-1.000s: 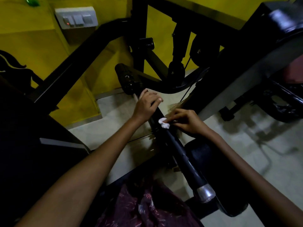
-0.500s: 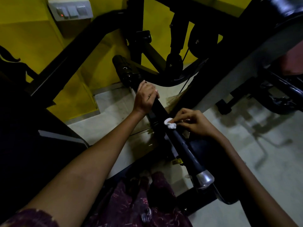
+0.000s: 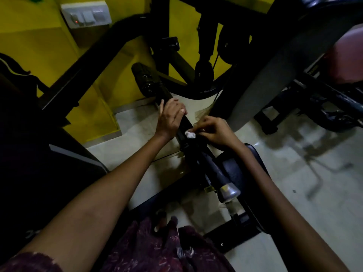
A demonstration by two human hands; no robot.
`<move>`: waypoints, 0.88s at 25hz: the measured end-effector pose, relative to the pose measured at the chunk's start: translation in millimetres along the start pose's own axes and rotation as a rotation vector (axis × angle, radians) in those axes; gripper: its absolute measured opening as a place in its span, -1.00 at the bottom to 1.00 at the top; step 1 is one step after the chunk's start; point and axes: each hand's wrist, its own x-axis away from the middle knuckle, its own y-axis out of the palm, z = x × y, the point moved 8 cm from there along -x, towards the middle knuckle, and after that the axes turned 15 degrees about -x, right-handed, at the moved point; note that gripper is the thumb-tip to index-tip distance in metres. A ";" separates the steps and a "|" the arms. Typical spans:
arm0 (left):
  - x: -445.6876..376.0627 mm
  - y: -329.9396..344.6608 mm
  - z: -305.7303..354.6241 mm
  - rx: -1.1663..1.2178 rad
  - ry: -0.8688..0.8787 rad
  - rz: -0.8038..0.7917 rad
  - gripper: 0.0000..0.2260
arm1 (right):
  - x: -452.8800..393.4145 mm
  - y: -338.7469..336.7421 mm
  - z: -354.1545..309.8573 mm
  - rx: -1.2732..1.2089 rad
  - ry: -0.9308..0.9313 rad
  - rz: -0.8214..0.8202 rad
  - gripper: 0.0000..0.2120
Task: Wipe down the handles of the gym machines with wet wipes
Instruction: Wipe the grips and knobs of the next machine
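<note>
A long black machine handle (image 3: 211, 163) runs from a knurled black end at the upper middle down to a silver end cap (image 3: 229, 191). My left hand (image 3: 170, 118) grips the bar near its upper part, fingers curled over it. Just below it, my right hand (image 3: 215, 131) pinches a small crumpled white wet wipe (image 3: 190, 134) and presses it against the bar.
Black machine frame bars (image 3: 98, 54) cross the top and left. A grey padded seat (image 3: 279, 75) slants at the upper right, and a dark pad (image 3: 241, 169) lies under the handle. Yellow wall with a switch box (image 3: 86, 14) is behind. Pale tiled floor (image 3: 314, 193) lies to the right.
My right hand with the wipe slid down the bar, then came back up close to my left hand. My left hand kept its grip near the upper end.
</note>
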 end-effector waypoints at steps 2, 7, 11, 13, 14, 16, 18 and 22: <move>2.9 -1.6 0.8 -0.013 -0.004 0.024 -0.54 | -18.7 5.2 -2.5 0.041 -0.006 0.060 -0.82; 0.7 0.6 -2.9 -0.035 -0.001 0.004 -0.56 | 9.2 -1.4 9.1 -0.093 -0.039 0.028 -0.76; 0.5 0.9 -2.0 0.033 -0.009 0.048 -0.57 | 11.5 -4.8 26.2 -0.398 0.069 0.159 -0.74; 0.5 0.0 -3.2 0.025 -0.003 0.044 -0.54 | 2.9 4.7 32.4 -0.533 0.135 0.231 -0.74; -0.3 -0.5 -3.3 0.022 -0.005 0.038 -0.53 | 2.9 7.7 37.1 -0.579 0.153 0.244 -0.72; -2.1 -0.3 -3.8 0.037 -0.019 0.032 -0.51 | 16.2 4.0 48.3 -0.609 0.176 0.230 -0.69; -1.3 0.1 -3.6 0.046 -0.022 0.050 -0.52 | 38.5 0.3 61.1 -0.635 0.227 0.139 -0.67; -3.5 1.3 -6.9 0.040 -0.022 0.058 -0.54 | 25.1 -1.7 52.3 -0.619 0.251 0.120 -0.70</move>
